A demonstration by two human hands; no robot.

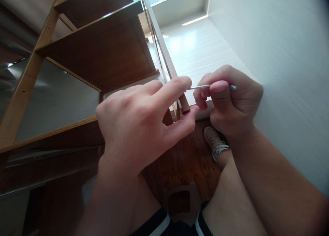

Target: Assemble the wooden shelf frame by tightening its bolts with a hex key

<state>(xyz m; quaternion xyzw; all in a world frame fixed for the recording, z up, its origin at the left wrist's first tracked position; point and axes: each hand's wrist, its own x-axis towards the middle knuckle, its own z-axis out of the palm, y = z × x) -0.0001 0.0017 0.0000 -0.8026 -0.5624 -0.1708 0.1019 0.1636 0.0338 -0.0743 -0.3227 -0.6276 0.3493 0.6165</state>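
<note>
My right hand (228,99) pinches a thin silver hex key (200,86) between thumb and fingers. The key lies almost level, and its far end meets my left index fingertip, at the outer side of a wooden post (166,52). Thumb and index finger of my left hand (138,119) close round the post near its end, the thumb touching the lower edge. What the key's tip enters, if anything, is hidden by the left index finger. The left hand's other fingers are out of sight behind its back.
Wooden shelf boards (102,47) and a side frame (28,92) stand at the left. A pale wall (288,58) rises close on the right, with a bright window ledge (195,51) ahead. Below are the wooden floor (177,167), a shoe (213,140) and a stool (195,198) between my legs.
</note>
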